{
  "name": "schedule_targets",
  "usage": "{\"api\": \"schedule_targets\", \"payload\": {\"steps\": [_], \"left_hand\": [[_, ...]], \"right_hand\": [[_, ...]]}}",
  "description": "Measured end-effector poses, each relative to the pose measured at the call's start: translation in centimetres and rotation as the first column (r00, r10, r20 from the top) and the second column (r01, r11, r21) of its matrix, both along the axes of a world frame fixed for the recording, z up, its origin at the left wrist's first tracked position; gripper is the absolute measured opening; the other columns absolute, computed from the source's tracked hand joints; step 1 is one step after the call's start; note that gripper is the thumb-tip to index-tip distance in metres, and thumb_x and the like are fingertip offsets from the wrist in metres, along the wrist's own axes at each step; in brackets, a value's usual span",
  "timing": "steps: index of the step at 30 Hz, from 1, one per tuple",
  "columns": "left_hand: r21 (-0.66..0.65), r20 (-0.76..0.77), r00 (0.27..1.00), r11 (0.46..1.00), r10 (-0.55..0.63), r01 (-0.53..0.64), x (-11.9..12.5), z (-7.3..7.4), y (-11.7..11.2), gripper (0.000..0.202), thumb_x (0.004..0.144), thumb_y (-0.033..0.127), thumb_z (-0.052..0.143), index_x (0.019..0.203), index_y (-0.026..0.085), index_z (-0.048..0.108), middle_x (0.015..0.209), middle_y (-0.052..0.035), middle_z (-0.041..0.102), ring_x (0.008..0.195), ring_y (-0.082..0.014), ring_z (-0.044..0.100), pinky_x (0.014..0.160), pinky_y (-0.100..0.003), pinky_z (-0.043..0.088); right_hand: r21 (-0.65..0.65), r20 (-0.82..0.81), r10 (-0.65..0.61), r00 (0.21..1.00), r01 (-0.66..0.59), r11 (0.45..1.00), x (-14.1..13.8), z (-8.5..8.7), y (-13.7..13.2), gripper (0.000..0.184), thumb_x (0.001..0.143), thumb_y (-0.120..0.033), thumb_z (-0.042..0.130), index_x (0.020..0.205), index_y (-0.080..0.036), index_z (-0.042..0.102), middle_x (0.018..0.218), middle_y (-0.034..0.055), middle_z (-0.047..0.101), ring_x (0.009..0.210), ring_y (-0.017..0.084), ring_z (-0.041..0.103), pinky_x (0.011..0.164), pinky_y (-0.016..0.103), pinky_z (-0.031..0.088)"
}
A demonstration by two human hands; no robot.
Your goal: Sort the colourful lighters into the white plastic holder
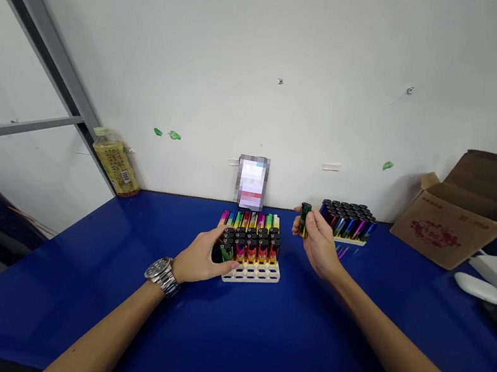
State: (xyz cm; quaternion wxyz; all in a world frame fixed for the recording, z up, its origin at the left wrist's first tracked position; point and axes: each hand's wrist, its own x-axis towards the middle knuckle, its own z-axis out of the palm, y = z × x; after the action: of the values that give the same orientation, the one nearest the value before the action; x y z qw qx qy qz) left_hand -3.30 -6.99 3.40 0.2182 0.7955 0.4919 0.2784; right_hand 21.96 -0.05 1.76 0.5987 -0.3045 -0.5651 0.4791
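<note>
The blue worktop [220, 348] is bare at its near edge, with both forearms reaching across it. On the left wrist sits a metal wristwatch [163, 275]. The left hand [204, 258] is curled at the front left corner of the white tray [257, 273], its fingers closed round a dark lighter [226, 251] that touches the tray's packed rows. The front row of sockets is empty. The tray lighters [251, 244] behind it stand upright, black-capped with glossy rainbow bodies, tight against each other.

As I judge it, a sideways nudge from that hand could tip the neighbouring lighters, since they stand close together and the tray is light.

To the right and a little farther off, the right hand [320, 243] is shut on a green lighter [304, 218], pinched upright in the fingertips and clear of the worktop. The body looks slick, so a loose pinch could let it slip.

Just behind it stands a second batch [348, 220] of dark-capped lighters. A blurred card [252, 181] leans on the wall. A bottle [116, 163] stands far left, and a cardboard box [469, 212] lies far right.
</note>
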Motion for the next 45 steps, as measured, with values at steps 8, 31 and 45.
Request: {"api": "schedule_targets", "payload": {"steps": [8, 31, 45], "left_hand": [[-0.005, 0.018, 0.999, 1.0, 0.028, -0.028, 0.1, 0.0, -0.1, 0.056, 0.075, 0.05, 0.067, 0.118, 0.017, 0.053, 0.116, -0.0104, 0.066, 0.102, -0.028, 0.064, 0.086, -0.037, 0.053], [0.02, -0.004, 1.0, 1.0, 0.003, -0.002, 0.3, -0.4, 0.2, 0.078, 0.061, 0.052, 0.077, 0.127, 0.02, 0.048, 0.119, -0.0104, 0.063, 0.107, -0.0312, 0.062, 0.094, -0.046, 0.048], [0.037, 0.004, 0.998, 0.998, 0.057, -0.057, 0.8, -0.8, 0.2, 0.065, 0.072, 0.053, 0.068, 0.125, 0.021, 0.048, 0.118, -0.0105, 0.063, 0.108, -0.0308, 0.061, 0.092, -0.044, 0.049]], "right_hand": [[0.168, 0.15, -0.204, 0.967, 0.178, 0.97, 0.2, 1.2, -0.9, 0.029, 0.078, -0.043, 0.067, 0.091, -0.023, 0.051, 0.084, 0.0028, 0.066, 0.072, 0.016, 0.057, 0.062, 0.029, 0.043], [0.757, 0.462, -0.445, 0.767, -0.079, 0.649, -4.6, -0.3, -5.8, 0.015, 0.091, -0.017, 0.052, 0.099, -0.016, 0.065, 0.082, 0.0081, 0.07, 0.071, 0.016, 0.068, 0.059, 0.025, 0.056], [0.735, 0.454, -0.518, 0.725, 0.023, 0.677, -3.0, 1.0, -4.9, 0.035, 0.09, -0.015, 0.039, 0.114, -0.019, 0.064, 0.072, 0.0041, 0.053, 0.065, 0.017, 0.052, 0.06, 0.03, 0.046]]}}
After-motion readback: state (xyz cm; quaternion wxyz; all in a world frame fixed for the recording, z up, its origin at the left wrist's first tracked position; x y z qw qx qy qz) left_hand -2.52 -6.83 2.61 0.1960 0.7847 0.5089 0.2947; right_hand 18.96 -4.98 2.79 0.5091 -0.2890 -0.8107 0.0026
